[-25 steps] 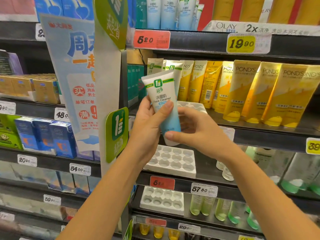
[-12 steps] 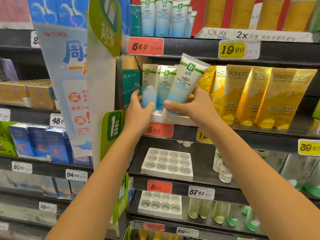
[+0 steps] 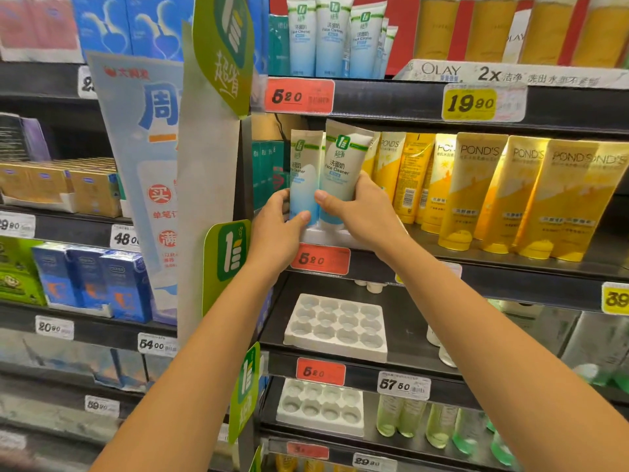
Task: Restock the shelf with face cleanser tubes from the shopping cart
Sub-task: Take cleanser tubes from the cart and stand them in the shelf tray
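Note:
Two white-and-blue face cleanser tubes stand side by side at the left end of the middle shelf. My right hand (image 3: 359,212) grips the right tube (image 3: 342,165), which leans slightly right, cap end down in a white tray (image 3: 326,237). My left hand (image 3: 277,223) holds the lower part of the left tube (image 3: 304,172), thumb across its front. The shopping cart is out of view.
Yellow Pond's tubes (image 3: 483,185) fill the shelf right of the hands. More cleanser tubes (image 3: 332,35) stand on the shelf above. An empty white cup tray (image 3: 335,327) lies one shelf below, another (image 3: 320,407) lower still. A green and white sign (image 3: 218,131) hangs on the left.
My right hand has swung the tilted tube nearly upright and lowered it into the tray beside the left tube. My left hand stayed on the left tube.

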Demonstrator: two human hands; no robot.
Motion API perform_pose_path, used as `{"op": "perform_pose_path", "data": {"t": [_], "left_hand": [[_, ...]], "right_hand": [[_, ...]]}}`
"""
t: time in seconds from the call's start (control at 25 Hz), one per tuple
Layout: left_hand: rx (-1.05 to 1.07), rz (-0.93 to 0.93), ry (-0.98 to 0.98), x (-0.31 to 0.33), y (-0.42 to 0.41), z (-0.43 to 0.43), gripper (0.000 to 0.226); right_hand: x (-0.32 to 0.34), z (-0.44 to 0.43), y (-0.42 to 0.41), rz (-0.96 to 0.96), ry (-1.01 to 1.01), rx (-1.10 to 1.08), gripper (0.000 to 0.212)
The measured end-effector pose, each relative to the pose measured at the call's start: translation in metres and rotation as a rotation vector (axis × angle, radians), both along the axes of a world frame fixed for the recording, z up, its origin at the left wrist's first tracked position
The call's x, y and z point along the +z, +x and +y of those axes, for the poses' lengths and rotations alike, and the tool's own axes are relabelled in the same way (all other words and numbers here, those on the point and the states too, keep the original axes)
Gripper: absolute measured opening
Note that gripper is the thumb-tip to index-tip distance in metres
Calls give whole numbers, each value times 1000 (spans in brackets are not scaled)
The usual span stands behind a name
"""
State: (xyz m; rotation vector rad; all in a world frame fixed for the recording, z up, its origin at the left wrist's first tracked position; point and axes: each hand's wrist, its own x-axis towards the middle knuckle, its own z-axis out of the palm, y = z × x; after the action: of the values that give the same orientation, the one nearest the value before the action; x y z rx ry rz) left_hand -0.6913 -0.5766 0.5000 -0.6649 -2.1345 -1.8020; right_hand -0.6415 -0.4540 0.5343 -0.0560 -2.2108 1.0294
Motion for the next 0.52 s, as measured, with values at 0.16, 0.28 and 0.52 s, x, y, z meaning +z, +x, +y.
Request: {"op": "perform_pose_path", "data": {"t": [0.16, 0.28, 0.52], "left_hand": [[11, -4, -8, -1, -1, 1, 49], [28, 25, -34, -3, 0, 1, 46], [46, 56, -44, -5, 1, 1, 45]], "right_hand": [[3, 2, -3, -6, -35, 42, 45], [3, 6, -1, 66, -79, 19, 45], [-4, 9, -3, 130, 52, -65, 59]]}}
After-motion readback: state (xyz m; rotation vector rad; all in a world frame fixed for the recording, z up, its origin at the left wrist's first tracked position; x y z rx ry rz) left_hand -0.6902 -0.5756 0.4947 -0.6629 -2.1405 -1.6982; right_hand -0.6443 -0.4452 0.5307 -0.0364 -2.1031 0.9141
